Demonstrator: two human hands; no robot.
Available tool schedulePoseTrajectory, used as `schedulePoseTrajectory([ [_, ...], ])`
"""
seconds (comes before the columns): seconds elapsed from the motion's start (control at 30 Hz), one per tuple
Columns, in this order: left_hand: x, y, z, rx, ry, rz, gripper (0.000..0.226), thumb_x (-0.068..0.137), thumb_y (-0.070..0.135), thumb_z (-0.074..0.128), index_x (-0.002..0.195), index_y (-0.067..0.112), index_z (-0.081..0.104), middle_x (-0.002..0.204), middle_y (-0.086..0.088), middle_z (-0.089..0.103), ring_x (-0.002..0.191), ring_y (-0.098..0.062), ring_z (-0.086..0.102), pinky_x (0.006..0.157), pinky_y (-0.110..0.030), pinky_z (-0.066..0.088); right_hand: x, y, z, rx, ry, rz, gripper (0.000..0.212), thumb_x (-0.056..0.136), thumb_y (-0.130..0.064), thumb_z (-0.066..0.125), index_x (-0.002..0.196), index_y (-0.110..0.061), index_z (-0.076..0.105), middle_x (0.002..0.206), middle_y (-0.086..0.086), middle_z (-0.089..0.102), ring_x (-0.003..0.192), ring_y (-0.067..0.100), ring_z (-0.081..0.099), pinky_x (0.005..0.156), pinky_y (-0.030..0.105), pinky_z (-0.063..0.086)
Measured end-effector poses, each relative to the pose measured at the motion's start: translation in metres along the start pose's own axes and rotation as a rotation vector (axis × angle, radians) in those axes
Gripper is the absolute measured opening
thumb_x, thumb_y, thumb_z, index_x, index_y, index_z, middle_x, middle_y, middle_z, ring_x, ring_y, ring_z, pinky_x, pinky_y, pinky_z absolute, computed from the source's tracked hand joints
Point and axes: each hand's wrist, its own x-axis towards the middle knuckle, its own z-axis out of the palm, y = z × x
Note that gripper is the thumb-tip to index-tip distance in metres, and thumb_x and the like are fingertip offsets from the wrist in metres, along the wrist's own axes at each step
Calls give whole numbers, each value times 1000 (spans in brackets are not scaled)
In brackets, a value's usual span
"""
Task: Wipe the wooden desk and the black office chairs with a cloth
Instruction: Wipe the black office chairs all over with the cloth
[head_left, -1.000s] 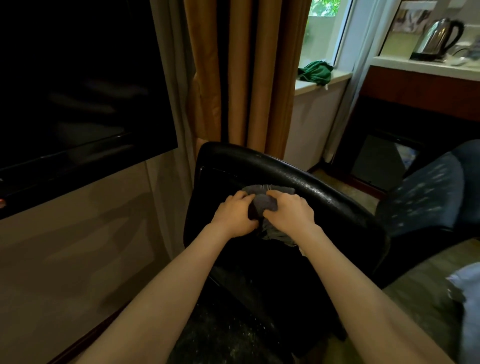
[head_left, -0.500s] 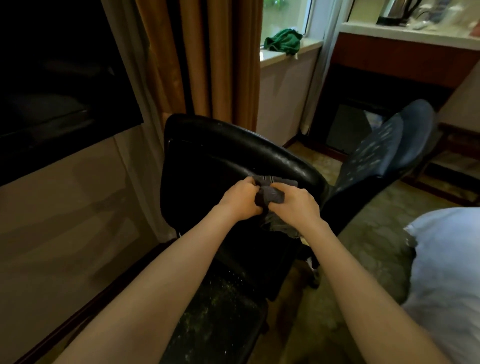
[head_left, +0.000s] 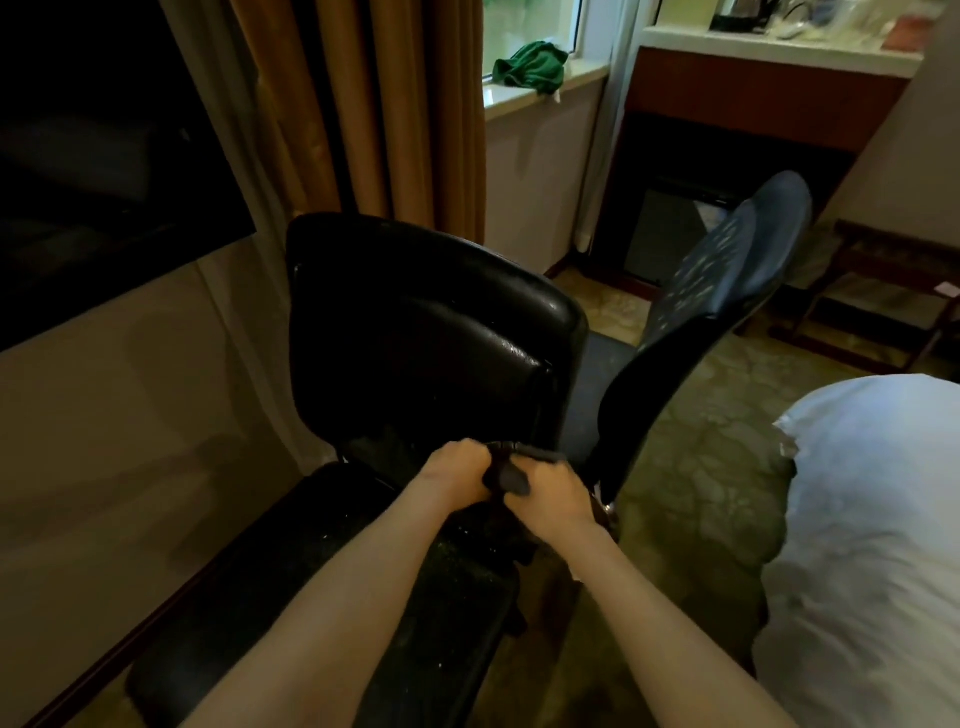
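A black leather office chair (head_left: 415, 332) stands in front of me, its backrest upright and its dusty seat below my arms. A dark grey cloth (head_left: 511, 475) is bunched between both hands at the bottom of the backrest, just above the seat. My left hand (head_left: 457, 475) grips the cloth's left side. My right hand (head_left: 553, 496) grips its right side, fingers curled over it. A second black chair (head_left: 691, 332) with a mesh back leans to the right behind the first. The wooden desk is not in view.
A dark TV screen (head_left: 104, 156) hangs on the left wall. Orange curtains (head_left: 384, 104) hang behind the chair, and a green cloth (head_left: 530, 65) lies on the windowsill. A white bed (head_left: 872, 545) fills the right. A dark cabinet (head_left: 737, 156) stands at the back right.
Both hands have slid the cloth down the backrest from near its top edge to its bottom by the seat. My view has tilted downward.
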Motion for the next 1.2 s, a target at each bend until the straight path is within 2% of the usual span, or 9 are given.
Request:
schedulePoseTrajectory([
  [0.1,-8,-15,-26,-32,122,50,33,85,26,62,115,11,61,113,-10,59,100,-26,59,85,-35,51,4,-17,-20,-15,109,-54,47,89,-26,53,135,-25,47,122,4,59,113,28,48,80,32,44],
  [0.27,-6,-21,-91,-115,561,134,42,80,19,67,120,10,58,117,-12,58,108,-27,55,93,-30,39,24,-48,-74,-30,454,-156,50,86,-27,56,135,-24,47,133,-5,53,112,25,45,77,33,43],
  [0.37,4,-22,-118,-158,703,145,44,81,14,65,123,10,54,116,-12,59,106,-27,55,92,-31,40,51,-63,-105,16,443,-132,49,88,-28,55,135,-25,45,132,-3,54,117,27,44,80,34,42],
  [0.53,25,-37,-120,-16,514,50,43,86,7,57,128,13,51,125,-10,54,115,-27,50,97,-39,44,80,-71,-93,67,191,-61,40,90,-32,54,126,-23,41,119,8,57,109,31,53,79,37,46],
  [0.67,35,-39,-102,-75,508,10,41,84,12,61,124,16,52,123,-6,55,111,-21,52,93,-32,45,83,-68,-76,-88,193,-71,56,91,-32,54,140,-21,28,138,8,44,121,34,41,85,42,46],
  [0.77,36,-44,-114,-198,457,23,43,78,16,67,118,17,53,118,-5,51,108,-20,51,90,-31,44,86,-70,-79,-81,240,-128,51,91,-31,54,136,-19,33,134,8,47,118,31,42,83,42,46],
  [0.87,36,-48,-126,-186,454,0,54,76,15,68,125,18,48,122,-7,48,112,-22,49,95,-36,44,92,-79,-77,-65,242,-187,51,91,-30,54,136,-21,33,133,7,48,117,30,43,83,41,46],
  [1.0,41,-48,-124,-115,407,-46,61,86,21,60,142,23,36,135,-9,40,120,-25,44,100,-37,41,100,-81,-79,-30,213,-70,51,92,-34,53,137,-24,30,135,7,46,119,33,41,84,44,45],
  [1.2,51,-30,-124,-202,304,-8,59,84,28,61,139,27,41,129,-9,35,118,-26,40,101,-37,38,90,-59,-86,25,172,23,42,93,-37,51,129,-28,34,127,7,51,114,33,44,79,40,41],
])
